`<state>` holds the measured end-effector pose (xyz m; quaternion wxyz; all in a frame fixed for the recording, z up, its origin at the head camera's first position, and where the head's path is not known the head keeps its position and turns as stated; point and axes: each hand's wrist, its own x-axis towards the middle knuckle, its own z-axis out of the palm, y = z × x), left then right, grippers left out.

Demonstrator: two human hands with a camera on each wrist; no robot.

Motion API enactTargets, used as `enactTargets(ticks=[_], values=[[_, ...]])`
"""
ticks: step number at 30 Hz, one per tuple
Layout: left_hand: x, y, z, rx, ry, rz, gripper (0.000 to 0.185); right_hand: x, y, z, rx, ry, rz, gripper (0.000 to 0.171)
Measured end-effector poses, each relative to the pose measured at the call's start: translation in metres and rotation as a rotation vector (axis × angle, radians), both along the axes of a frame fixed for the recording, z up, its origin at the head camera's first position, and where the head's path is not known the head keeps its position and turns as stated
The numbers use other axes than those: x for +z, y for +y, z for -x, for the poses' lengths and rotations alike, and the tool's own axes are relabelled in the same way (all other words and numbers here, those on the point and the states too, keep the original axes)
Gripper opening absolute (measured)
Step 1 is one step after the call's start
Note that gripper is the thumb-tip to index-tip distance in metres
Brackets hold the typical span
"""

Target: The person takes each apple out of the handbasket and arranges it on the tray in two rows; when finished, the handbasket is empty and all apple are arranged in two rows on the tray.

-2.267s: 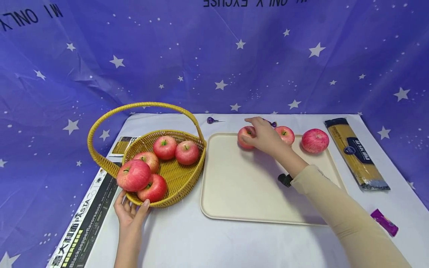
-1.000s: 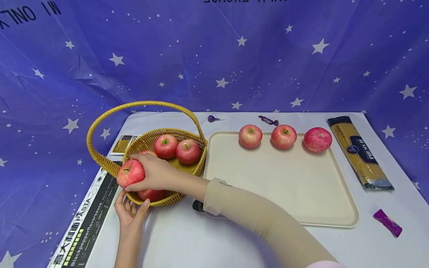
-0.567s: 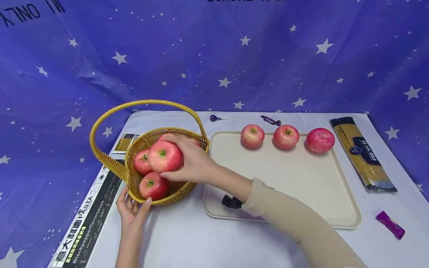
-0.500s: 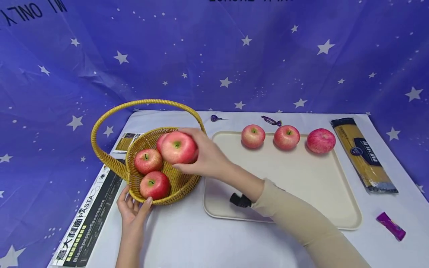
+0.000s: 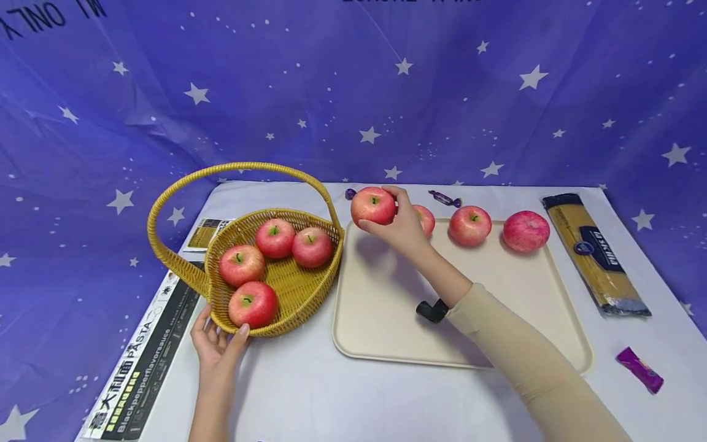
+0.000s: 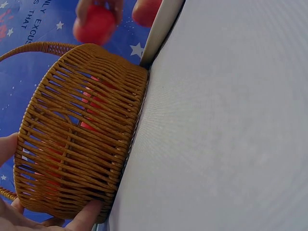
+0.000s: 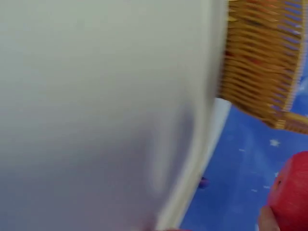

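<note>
Fingers of your right hand (image 5: 400, 226) are curling around a red apple (image 5: 374, 205), holding it in the upper centre of the head frame, above the far left corner of the cream tray (image 5: 386, 319). Your right-wrist view is showing only a sliver of this apple at its lower right edge. Behind your hand, three more apples are lying in a row along the tray's far edge; the nearest one (image 5: 425, 220) is partly hidden by your fingers. Your left hand (image 5: 216, 341) is cupping the near rim of the wicker basket (image 5: 298, 294) at lower left, thumb (image 5: 241, 332) and fingertips pressing against the weave, as your left-wrist view is confirming. Four apples are lying inside the basket. At right, a spaghetti packet (image 5: 593, 253) is lying beside the tray, and a purple candy (image 5: 639, 369) is lying near the lower right corner.
</note>
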<state>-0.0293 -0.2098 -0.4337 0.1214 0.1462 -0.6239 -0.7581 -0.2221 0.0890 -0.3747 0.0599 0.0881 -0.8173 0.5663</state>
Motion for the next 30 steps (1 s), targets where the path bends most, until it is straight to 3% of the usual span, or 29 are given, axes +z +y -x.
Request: enactTargets(ticks=[4,10,15,20,30], values=[[0.0,0.001,0.001,-0.008,-0.03,0.011,0.079,-0.024,-0.006,0.017,0.014,-0.087,-0.044,0.081],[0.0,0.002,0.001,-0.005,-0.034,0.019,0.078,-0.046,-0.015,0.032,0.028,-0.121,-0.087,0.08],[0.0,0.001,0.001,0.001,-0.017,0.012,0.078,-0.052,-0.02,0.037,0.046,-0.145,-0.14,0.083],[0.0,0.001,0.001,0.003,-0.008,0.01,0.077,-0.056,-0.022,0.039,0.05,-0.173,-0.121,0.084],[0.001,0.0,0.0,0.007,-0.005,0.012,0.077,-0.054,-0.024,0.04,0.05,-0.159,-0.173,0.094]])
